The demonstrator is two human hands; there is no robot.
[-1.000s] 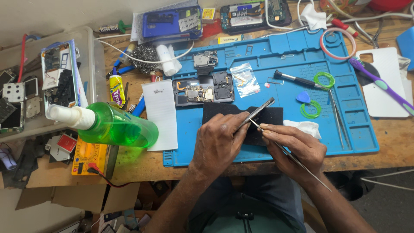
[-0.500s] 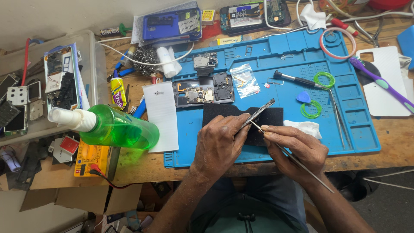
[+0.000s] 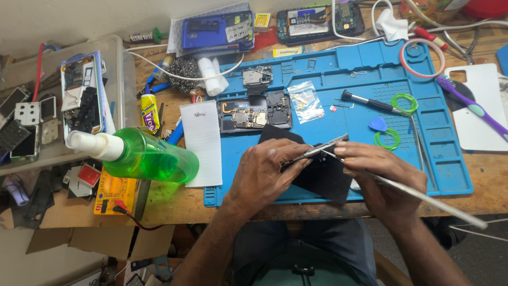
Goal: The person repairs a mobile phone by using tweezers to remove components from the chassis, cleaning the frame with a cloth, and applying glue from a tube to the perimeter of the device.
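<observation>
A small clear plastic bag [image 3: 305, 101] lies mid-mat; a yellow tube [image 3: 150, 112] with a red label lies to its left; a blue phone back [image 3: 217, 30] with white stickers lies far

Both forearms entered from the lower edge of the view and converged toward the centre. The left hand [image 3: 267, 177] lay palm-down, knuckles uppermost, its fingers curled inward and its fingertips pressed together at the upper right in a closed grip. The right hand [image 3: 383, 177] faced it from the opposite side, wrist angled toward the lower right, with thumb and forefinger pinched in a narrow, pen-like grip and the remaining fingers folded beneath. The fingertips of the two hands stood just beside each other, nearly touching.
</observation>
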